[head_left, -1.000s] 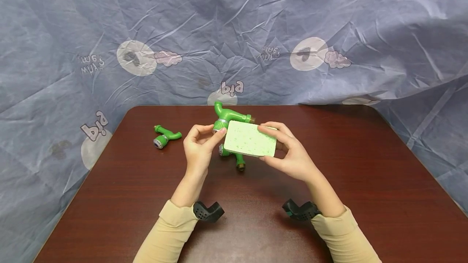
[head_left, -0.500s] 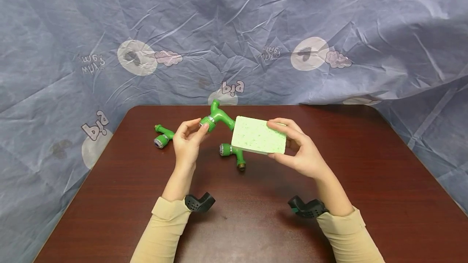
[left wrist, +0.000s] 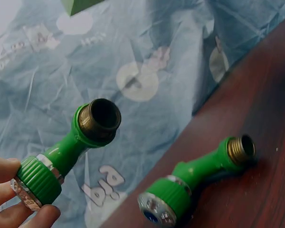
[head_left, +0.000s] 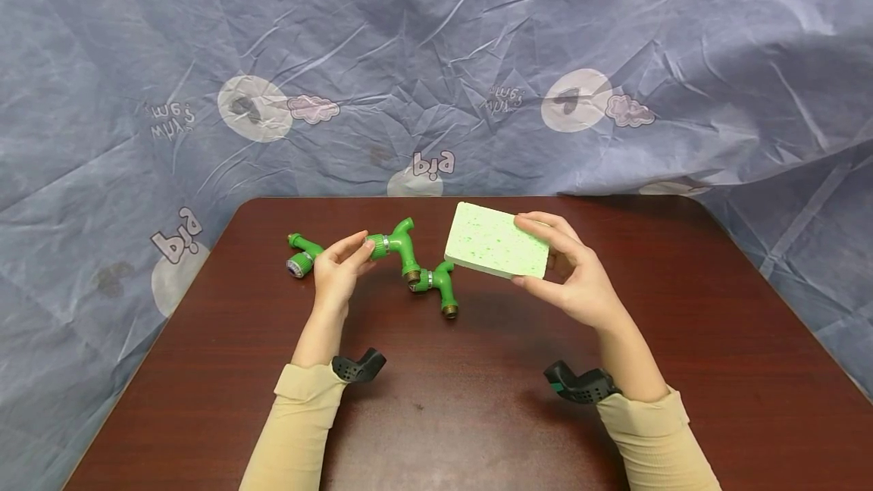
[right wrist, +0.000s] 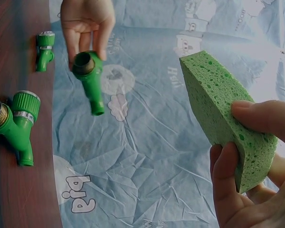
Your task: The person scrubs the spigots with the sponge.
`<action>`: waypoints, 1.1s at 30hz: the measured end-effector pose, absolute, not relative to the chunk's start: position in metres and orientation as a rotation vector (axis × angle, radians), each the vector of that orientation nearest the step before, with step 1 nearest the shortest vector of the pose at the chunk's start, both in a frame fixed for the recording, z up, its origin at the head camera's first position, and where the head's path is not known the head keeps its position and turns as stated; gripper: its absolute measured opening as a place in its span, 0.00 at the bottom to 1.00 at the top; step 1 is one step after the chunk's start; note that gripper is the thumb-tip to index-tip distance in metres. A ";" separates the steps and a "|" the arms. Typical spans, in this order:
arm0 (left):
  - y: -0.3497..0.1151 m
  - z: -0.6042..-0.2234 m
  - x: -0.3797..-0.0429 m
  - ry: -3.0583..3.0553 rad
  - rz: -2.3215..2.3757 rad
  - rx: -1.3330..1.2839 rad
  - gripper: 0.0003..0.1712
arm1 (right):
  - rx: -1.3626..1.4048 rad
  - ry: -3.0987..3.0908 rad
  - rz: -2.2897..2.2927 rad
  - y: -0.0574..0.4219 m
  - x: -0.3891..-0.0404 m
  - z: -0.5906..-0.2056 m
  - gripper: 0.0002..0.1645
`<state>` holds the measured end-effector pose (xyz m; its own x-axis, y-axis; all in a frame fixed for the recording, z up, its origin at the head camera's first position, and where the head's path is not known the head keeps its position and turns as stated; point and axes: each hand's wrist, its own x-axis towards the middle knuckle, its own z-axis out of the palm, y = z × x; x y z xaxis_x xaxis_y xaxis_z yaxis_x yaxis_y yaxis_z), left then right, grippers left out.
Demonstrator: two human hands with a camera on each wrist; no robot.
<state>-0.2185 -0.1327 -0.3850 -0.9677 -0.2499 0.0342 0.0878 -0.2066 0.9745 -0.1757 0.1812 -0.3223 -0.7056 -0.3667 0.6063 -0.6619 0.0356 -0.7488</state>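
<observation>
My left hand (head_left: 339, 271) pinches a green tap (head_left: 401, 242) by its ribbed knob, holding it up above the table. In the left wrist view that tap's brass threaded end (left wrist: 100, 118) faces the camera. My right hand (head_left: 580, 279) grips a light green sponge (head_left: 498, 241) by its right end, thumb on one side and fingers on the other. The sponge's pores show in the right wrist view. A second tap (head_left: 445, 290) lies on the table just behind the held one, partly overlapped by it. A third tap (head_left: 300, 256) lies farther left, partly hidden by my left hand.
The dark red-brown table (head_left: 477, 400) runs back to a wrinkled blue-grey printed cloth (head_left: 436, 59) hanging behind it. A black wrist camera mount (head_left: 359, 366) sits on my left wrist, another mount (head_left: 580, 383) on my right.
My left hand has moved left with its tap and turned it so the threaded end points down. My right hand has carried the sponge right and slightly up, away from the tap.
</observation>
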 end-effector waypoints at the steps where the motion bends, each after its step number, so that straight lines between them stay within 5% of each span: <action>1: -0.134 -0.387 -0.220 -1.829 -2.285 0.200 0.21 | 1.057 -2.069 1.724 0.181 -0.176 -0.322 0.42; 33: -0.152 -0.441 -0.234 -2.152 -2.202 0.298 0.23 | 1.067 -2.073 1.724 0.186 -0.177 -0.323 0.43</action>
<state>-0.2337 -0.1517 -0.4415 -0.9802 -0.1682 -0.1039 -0.1000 -0.0317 0.9945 -0.1770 0.1862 -0.3229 -0.7039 -0.3762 0.6025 -0.6611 0.0367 -0.7494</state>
